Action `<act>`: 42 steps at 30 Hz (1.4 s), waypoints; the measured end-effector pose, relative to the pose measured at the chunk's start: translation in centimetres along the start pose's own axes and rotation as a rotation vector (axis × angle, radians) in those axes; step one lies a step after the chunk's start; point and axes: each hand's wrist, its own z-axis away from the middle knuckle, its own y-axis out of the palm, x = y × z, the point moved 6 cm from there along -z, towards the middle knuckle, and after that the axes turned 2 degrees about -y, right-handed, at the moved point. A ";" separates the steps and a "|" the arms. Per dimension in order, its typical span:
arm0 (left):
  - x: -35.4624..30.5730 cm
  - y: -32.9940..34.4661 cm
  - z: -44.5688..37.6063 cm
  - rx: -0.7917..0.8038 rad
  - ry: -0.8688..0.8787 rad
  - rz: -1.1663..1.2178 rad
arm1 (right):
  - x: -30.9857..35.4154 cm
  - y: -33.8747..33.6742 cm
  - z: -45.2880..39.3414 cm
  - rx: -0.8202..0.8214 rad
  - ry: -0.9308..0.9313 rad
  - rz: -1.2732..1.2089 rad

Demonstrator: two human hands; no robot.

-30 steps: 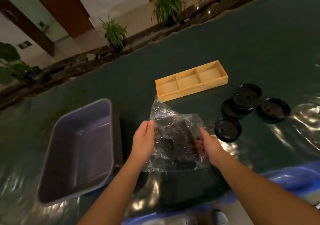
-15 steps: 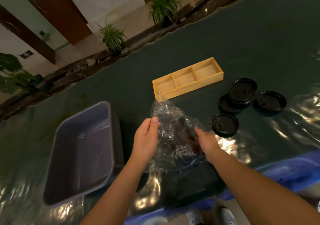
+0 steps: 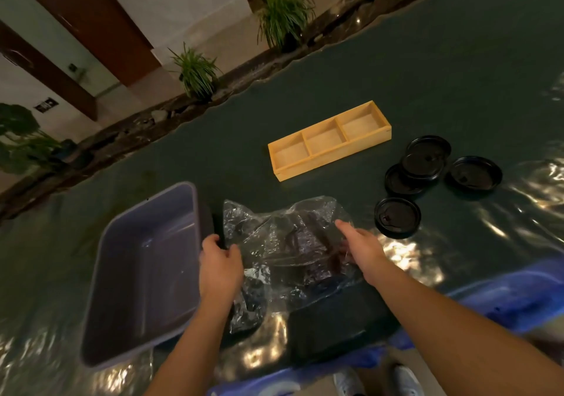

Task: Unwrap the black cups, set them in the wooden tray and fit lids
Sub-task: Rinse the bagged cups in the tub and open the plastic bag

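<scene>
A crinkled clear plastic wrap (image 3: 283,237) is stretched between my hands near the table's front edge, with dark cups (image 3: 305,243) dimly visible inside it. My left hand (image 3: 219,263) pinches the wrap's left edge beside the tub. My right hand (image 3: 361,249) grips its right side, fingers partly under the film. The wooden tray (image 3: 331,159) with three bare compartments lies beyond the wrap. Several black lids lie to the right: one near my right hand (image 3: 397,218), a small overlapping pile (image 3: 422,163), and one apart (image 3: 474,172).
A grey plastic tub (image 3: 143,273) sits at the left, touching the wrap's edge. The table carries a dark, shiny cover (image 3: 427,75) with wrinkles near the front. Potted plants (image 3: 285,14) line the ledge behind the table. My shoes (image 3: 406,380) show below the table edge.
My hands have pulled apart, spreading the wrap wider and flatter; my left hand moved left toward the tub. The view shifted slightly.
</scene>
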 end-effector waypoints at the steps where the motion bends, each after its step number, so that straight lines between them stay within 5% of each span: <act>1: 0.0 -0.5 0.3 -0.080 0.067 -0.097 | 0.1 0.1 0.2 0.019 -0.003 0.000; 5: -3.5 -0.5 4.1 -0.370 0.579 -0.394 | 0.0 0.2 0.7 0.107 0.001 -0.055; 8: -4.8 1.8 5.8 -0.216 0.738 -0.255 | -0.3 -0.2 0.7 0.161 -0.004 -0.126; 13: -2.9 6.0 5.0 0.110 0.546 -0.116 | -1.0 -2.2 0.8 0.101 0.012 -0.157; 28: 5.1 9.5 1.0 0.306 0.097 0.102 | 0.4 -5.4 1.5 -0.088 -0.055 0.062; 37: 6.5 10.8 0.1 0.470 -0.031 0.388 | 6.2 3.0 1.6 0.112 -0.288 0.297; 42: 6.2 11.3 -0.2 0.521 -0.015 0.260 | 8.1 6.7 1.8 0.256 -0.390 0.564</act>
